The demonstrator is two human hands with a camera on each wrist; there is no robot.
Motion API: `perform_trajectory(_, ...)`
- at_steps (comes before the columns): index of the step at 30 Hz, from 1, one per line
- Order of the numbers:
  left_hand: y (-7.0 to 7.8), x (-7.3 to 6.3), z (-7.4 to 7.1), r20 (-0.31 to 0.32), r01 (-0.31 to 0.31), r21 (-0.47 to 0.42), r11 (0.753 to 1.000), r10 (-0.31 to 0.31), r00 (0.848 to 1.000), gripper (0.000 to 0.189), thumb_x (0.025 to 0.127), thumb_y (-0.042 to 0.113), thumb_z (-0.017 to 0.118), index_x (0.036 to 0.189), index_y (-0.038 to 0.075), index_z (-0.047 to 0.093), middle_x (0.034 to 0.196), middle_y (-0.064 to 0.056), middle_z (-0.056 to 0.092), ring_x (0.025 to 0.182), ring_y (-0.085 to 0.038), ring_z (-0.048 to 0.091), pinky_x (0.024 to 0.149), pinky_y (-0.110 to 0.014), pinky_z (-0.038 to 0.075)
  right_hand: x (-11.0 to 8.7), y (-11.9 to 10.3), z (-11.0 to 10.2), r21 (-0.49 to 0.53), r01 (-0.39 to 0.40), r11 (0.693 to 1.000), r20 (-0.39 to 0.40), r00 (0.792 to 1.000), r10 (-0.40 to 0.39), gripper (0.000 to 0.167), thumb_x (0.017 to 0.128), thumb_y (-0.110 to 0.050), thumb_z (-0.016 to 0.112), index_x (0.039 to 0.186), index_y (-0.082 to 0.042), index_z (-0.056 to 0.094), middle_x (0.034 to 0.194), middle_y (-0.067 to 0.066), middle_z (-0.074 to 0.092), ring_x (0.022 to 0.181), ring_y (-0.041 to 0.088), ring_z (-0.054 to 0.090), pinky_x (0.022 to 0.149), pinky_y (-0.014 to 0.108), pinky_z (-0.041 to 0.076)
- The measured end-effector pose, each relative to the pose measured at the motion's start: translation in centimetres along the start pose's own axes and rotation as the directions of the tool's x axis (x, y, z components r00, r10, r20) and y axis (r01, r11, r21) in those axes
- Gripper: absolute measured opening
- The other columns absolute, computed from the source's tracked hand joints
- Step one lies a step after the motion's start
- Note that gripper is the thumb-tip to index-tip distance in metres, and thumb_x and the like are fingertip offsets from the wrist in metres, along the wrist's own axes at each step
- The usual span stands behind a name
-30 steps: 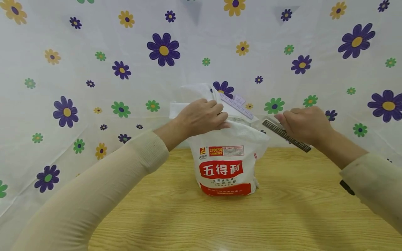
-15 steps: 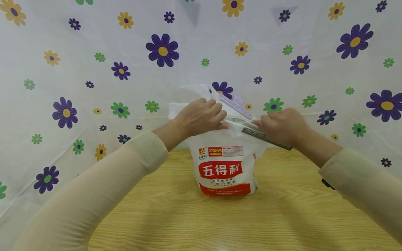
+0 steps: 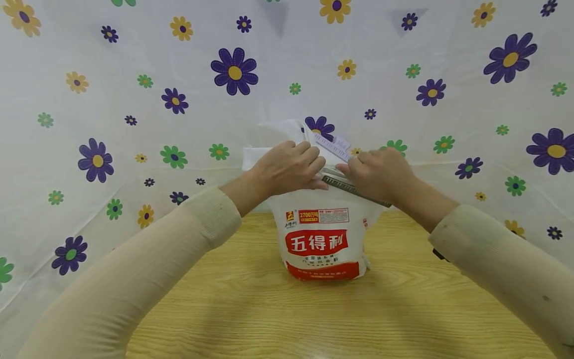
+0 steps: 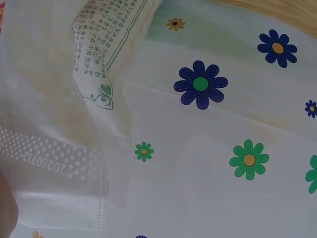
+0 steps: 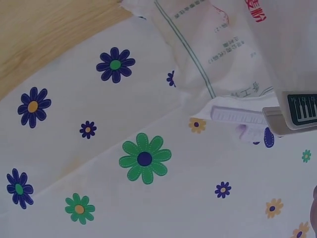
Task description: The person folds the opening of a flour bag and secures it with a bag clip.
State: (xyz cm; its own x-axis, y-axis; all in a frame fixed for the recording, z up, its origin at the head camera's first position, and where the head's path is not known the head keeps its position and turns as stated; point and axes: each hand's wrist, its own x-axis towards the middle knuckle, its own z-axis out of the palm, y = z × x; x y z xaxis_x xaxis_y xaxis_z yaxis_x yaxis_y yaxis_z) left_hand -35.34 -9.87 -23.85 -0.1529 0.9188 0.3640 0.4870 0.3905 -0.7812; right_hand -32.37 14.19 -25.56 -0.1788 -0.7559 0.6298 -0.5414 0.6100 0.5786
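Note:
A white flour bag (image 3: 318, 224) with red printing stands upright, its top gathered and folded over. My left hand (image 3: 289, 167) grips the bag's top edge from the left, fingers curled over it. In my right hand (image 3: 378, 177) is a long bag clip (image 3: 338, 184) with a dark piano-key strip, tilted down to the right across the bag's upper front. Its end (image 5: 297, 111) shows white with a dark inlay in the right wrist view. A lilac bag clip (image 3: 332, 146) with a similar pattern sits on the bag's slanted top edge, behind my right hand's fingertips.
The bag stands on a wood-grain table (image 3: 278, 319). Right behind it hangs a white flower-print cloth (image 3: 170, 65), which meets the table's back edge.
My right hand has moved left with the dark-patterned bag clip, from beside the bag to across its upper front, close to my left hand. My left hand and the bag have stayed put.

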Motion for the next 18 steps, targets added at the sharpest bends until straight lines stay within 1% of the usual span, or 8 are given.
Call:
perform_trajectory(3, 0.1, 0.1, -0.1, 0.006, 0.002, -0.017, 1.0, -0.001, 1.0, 0.055, 0.1, 0.062, 0.041, 0.085, 0.011, 0.057, 0.072, -0.001, 0.055, 0.061, -0.014, 0.047, 0.052, -0.024, 0.04, 0.8, -0.2, 0.0, -0.023, 0.005, 1.0, 0.023, 1.0, -0.004, 0.044, 0.097, -0.025, 0.064, 0.061, -0.007, 0.046, 0.047, 0.003, 0.035, 0.037, 0.014, 0.03, 0.039, 0.025, 0.024)
perform_trajectory(4, 0.1, 0.1, -0.1, 0.009, 0.006, -0.022, 1.0, -0.005, 1.0, 0.055, 0.1, 0.062, 0.042, 0.085, 0.011, 0.057, 0.072, -0.001, 0.055, 0.061, -0.014, 0.047, 0.052, -0.024, 0.04, 1.0, -0.3, 0.0, -0.033, 0.006, 0.999, 0.035, 0.999, -0.005, 0.043, 0.094, -0.024, 0.068, 0.061, -0.007, 0.047, 0.047, 0.003, 0.036, 0.037, 0.015, 0.03, 0.039, 0.025, 0.025)
perform_trajectory(5, 0.1, 0.2, -0.1, 0.014, 0.011, -0.027, 1.0, -0.01, 1.0, 0.056, 0.1, 0.062, 0.041, 0.086, 0.011, 0.057, 0.072, -0.002, 0.055, 0.061, -0.014, 0.047, 0.052, -0.024, 0.04, 1.1, -0.4, -0.1, -0.037, 0.005, 0.999, 0.043, 0.999, -0.004, 0.043, 0.093, -0.024, 0.07, 0.06, -0.007, 0.047, 0.047, 0.003, 0.036, 0.037, 0.015, 0.03, 0.039, 0.025, 0.025)
perform_trajectory(10, 0.1, 0.4, -0.3, 0.029, 0.048, -0.042, 0.998, -0.046, 0.998, 0.056, 0.101, 0.061, 0.041, 0.089, 0.009, 0.06, 0.074, -0.003, 0.054, 0.061, -0.015, 0.047, 0.052, -0.024, 0.039, 1.9, -0.5, -0.1, -0.011, -0.006, 1.0, 0.077, 0.997, 0.007, 0.041, 0.094, -0.024, 0.069, 0.063, -0.006, 0.051, 0.048, 0.004, 0.037, 0.038, 0.016, 0.033, 0.04, 0.025, 0.026)
perform_trajectory(13, 0.0, 0.3, -0.3, 0.02, 0.065, -0.052, 0.997, -0.064, 0.998, 0.054, 0.102, 0.058, 0.043, 0.089, 0.008, 0.061, 0.073, -0.003, 0.053, 0.061, -0.015, 0.046, 0.051, -0.024, 0.038, 2.3, -0.5, -0.1, 0.005, -0.015, 1.0, 0.084, 0.996, 0.015, 0.039, 0.095, -0.022, 0.068, 0.064, -0.006, 0.052, 0.048, 0.005, 0.038, 0.038, 0.016, 0.035, 0.041, 0.025, 0.028)
perform_trajectory(16, -0.1, 0.2, -0.1, 0.0, 0.076, -0.052, 0.996, -0.076, 0.997, 0.05, 0.103, 0.052, 0.045, 0.087, 0.007, 0.06, 0.072, -0.003, 0.053, 0.06, -0.015, 0.046, 0.052, -0.025, 0.038, 2.4, -0.6, 0.1, 0.02, -0.056, 0.998, 0.083, 0.995, 0.054, 0.039, 0.096, -0.019, 0.066, 0.062, -0.006, 0.051, 0.049, 0.006, 0.039, 0.039, 0.017, 0.036, 0.041, 0.025, 0.029)
perform_trajectory(18, -0.2, 0.2, 0.1, -0.008, 0.085, -0.054, 0.995, -0.085, 0.996, 0.046, 0.104, 0.048, 0.045, 0.087, 0.008, 0.06, 0.073, -0.004, 0.054, 0.061, -0.016, 0.047, 0.053, -0.026, 0.04, 2.3, -0.6, 0.3, 0.036, -0.106, 0.994, 0.083, 0.991, 0.103, 0.04, 0.097, -0.018, 0.064, 0.062, -0.005, 0.051, 0.048, 0.006, 0.039, 0.039, 0.017, 0.036, 0.041, 0.025, 0.029)
